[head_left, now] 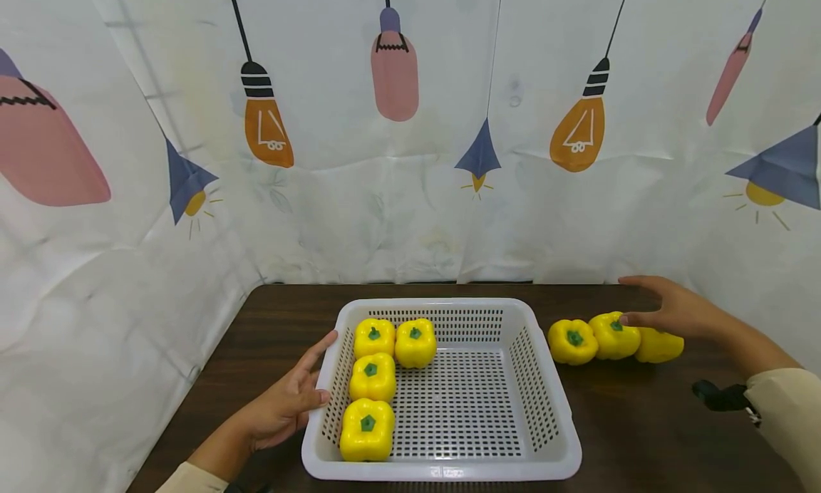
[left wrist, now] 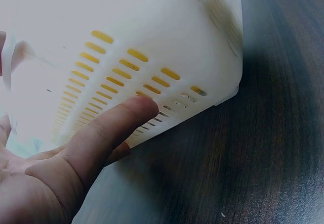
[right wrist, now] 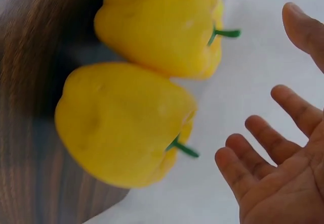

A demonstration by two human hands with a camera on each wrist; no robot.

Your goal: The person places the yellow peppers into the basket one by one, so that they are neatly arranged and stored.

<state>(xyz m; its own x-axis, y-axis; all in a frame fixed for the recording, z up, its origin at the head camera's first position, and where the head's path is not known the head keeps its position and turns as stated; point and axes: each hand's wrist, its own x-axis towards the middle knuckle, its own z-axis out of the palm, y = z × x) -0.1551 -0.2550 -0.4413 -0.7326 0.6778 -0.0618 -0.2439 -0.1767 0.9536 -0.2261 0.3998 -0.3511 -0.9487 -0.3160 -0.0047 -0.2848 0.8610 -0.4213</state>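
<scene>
A white perforated plastic basket [head_left: 442, 472] stands on the table with several yellow bell peppers [head_left: 368, 430] along its left side and back left corner. My left hand [head_left: 291, 400] touches the basket's left side, fingers extended; in the left wrist view a straight finger [left wrist: 109, 128] lies against the slotted wall [left wrist: 167, 37]. To the right of the basket, three yellow bell peppers [head_left: 573, 342] sit in a row. Over the right end of that row hovers my right hand [head_left: 680, 311], fingers spread. The right wrist view shows its palm [right wrist: 288, 183] facing two peppers [right wrist: 121, 123] with green stems, nothing held.
The dark wooden table [head_left: 282, 315] ends at the back against a white curtain [head_left: 410, 222] printed with lamps. More curtain hangs along the left side. A black strap-like piece [head_left: 718, 397] juts out by the right sleeve [head_left: 779, 400].
</scene>
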